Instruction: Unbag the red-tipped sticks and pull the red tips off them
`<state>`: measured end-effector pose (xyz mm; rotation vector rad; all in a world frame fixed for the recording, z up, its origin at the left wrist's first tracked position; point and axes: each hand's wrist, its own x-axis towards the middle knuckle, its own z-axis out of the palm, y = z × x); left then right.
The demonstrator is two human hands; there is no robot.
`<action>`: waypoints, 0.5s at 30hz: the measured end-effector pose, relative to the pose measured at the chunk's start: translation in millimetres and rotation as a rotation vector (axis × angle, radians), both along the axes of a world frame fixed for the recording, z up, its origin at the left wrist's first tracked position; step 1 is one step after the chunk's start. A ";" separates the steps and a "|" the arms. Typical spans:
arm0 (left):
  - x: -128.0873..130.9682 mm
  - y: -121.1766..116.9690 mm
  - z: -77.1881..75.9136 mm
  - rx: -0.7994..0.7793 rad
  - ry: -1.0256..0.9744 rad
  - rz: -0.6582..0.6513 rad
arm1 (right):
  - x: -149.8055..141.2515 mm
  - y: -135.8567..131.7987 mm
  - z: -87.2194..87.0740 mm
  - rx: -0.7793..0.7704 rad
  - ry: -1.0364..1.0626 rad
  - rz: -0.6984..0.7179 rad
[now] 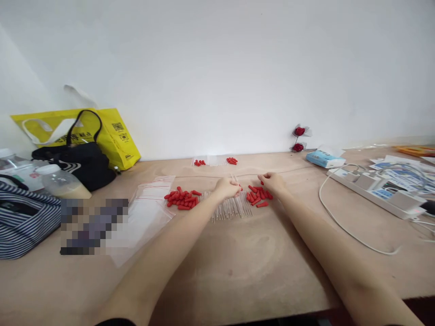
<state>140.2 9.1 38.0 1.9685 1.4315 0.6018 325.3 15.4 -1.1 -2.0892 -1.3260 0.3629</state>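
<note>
Both my arms reach out over a wooden table point(238, 262). My left hand point(227, 187) is closed in a pinch on a thin clear glass tube point(235, 179) that sticks up toward the wall. My right hand point(272, 181) is closed too, pinching a small red rubber cap point(262, 182). Below the hands lies a row of several clear tubes point(231, 208). A pile of red caps point(182, 199) sits left of the tubes and another pile point(258, 196) lies under my right hand.
Clear zip bags point(149, 208) lie at the left, beside a striped bag point(23, 217), a black bag point(81, 165) and a yellow bag point(115, 136). A power strip point(377, 192) with a white cable point(340, 222), a tissue pack point(324, 158) and papers are at the right.
</note>
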 end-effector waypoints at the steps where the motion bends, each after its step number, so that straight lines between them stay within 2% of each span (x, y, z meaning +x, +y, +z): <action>1: 5.6 2.4 -1.8 0.016 0.037 0.008 | -1.5 4.3 -0.7 -0.003 -0.003 -0.001; 9: 23.3 4.9 -11.4 0.156 0.271 0.038 | -4.3 17.4 -8.0 -0.064 -0.044 0.073; 15: 10.7 -7.6 -10.2 0.291 0.283 -0.042 | 5.1 14.8 -9.5 -0.107 -0.078 0.126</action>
